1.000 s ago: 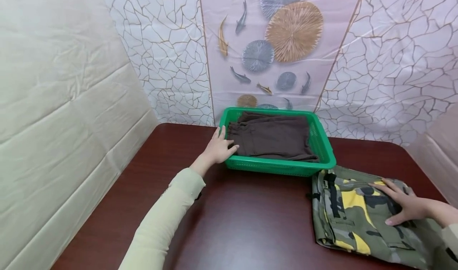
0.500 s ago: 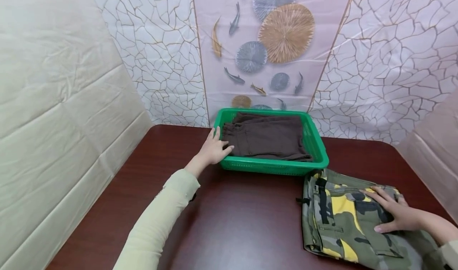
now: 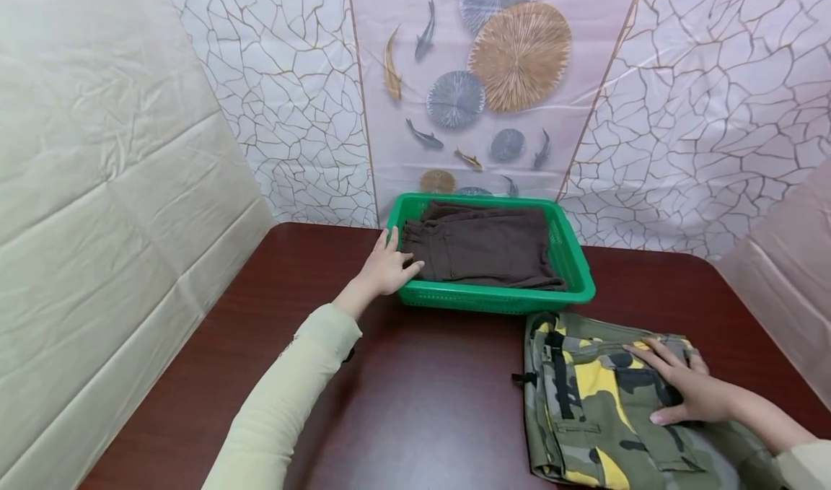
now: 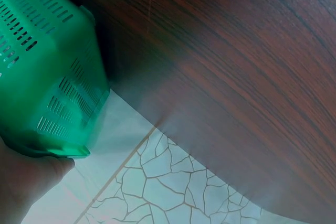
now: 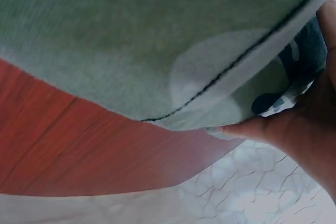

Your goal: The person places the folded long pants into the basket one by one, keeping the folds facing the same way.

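Note:
In the head view, my left hand [image 3: 383, 265] rests on the left front corner of a green plastic basket [image 3: 493, 297], its fingers spread over the rim. Its thumb shows at the rim in the left wrist view. Inside the basket lies a folded dark brown garment [image 3: 483, 248], with a gathered edge at the left. On the right, my right hand [image 3: 691, 392] lies spread on folded camouflage trousers [image 3: 584, 410] in green, grey, black and yellow. Fabric of the trousers [image 5: 131, 51] fills much of the right wrist view and hides most of the fingers.
Everything stands on a dark red-brown wooden table [image 3: 415, 403]. A patterned cloth backdrop [image 3: 305, 100] hangs right behind the basket at the far edge. A pale cloth wall [image 3: 117, 223] runs along the left side.
The camouflage trousers have slid left with my right hand, coming to lie just in front of the basket's right front corner. The left hand stays on the basket; the view has shifted slightly.

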{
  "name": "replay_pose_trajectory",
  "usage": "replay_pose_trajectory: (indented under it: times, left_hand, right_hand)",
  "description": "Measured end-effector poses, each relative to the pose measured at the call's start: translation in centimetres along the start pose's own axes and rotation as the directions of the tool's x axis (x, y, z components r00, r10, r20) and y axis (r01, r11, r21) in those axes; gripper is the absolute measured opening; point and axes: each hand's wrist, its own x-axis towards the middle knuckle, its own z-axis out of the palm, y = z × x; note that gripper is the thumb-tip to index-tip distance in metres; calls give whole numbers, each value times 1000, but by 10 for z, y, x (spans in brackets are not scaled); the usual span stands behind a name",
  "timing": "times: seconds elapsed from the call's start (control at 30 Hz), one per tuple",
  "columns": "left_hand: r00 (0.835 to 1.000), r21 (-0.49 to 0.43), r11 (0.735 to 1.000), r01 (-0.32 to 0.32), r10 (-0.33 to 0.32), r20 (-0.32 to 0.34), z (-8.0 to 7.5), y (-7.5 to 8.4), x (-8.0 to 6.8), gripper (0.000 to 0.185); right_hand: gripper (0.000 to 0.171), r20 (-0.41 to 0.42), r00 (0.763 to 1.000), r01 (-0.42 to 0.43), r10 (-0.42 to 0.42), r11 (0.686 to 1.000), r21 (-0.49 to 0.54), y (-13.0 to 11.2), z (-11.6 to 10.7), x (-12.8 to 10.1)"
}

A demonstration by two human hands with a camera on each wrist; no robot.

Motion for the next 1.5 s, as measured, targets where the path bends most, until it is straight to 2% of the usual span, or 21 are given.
replay_pose_trajectory:
  times: [0.17, 0.47, 0.67, 0.8, 1.07, 1.3, 1.5]
  left_hand:
    - [1000, 4, 1000, 3, -3, 7, -1, 1, 0, 59]
    - [1000, -4, 1000, -1, 1, 2, 0, 2, -1, 59]
    - [1000, -4, 1000, -10, 10, 0, 0, 3, 0, 58]
    - [1000, -10, 1000, -16, 16, 0, -1, 2, 0, 57]
    - [1000, -25, 1000, -15, 16, 12, -3, 0, 0, 56]
    - [1000, -36, 999, -2, 2, 20, -2, -3, -1, 56]
    - [1000, -38, 999, -8, 9, 22, -1, -3, 1, 55]
  right_hand:
    - [105, 48, 996, -73, 72, 997, 22, -16, 0, 18]
    - [101, 79, 995, -64, 69, 997, -53, -46, 7, 49]
    - [101, 149, 983, -100, 104, 994, -31, -73, 11, 73]
    - [101, 181, 975, -117, 127, 991, -66, -90, 15, 91]
    - [99, 180, 969, -153, 171, 982, -108, -120, 25, 117]
    - [99, 141, 975, -149, 170, 978, -149, -138, 36, 132]
    - [100, 107, 968, -205, 227, 962, -178, -150, 44, 139]
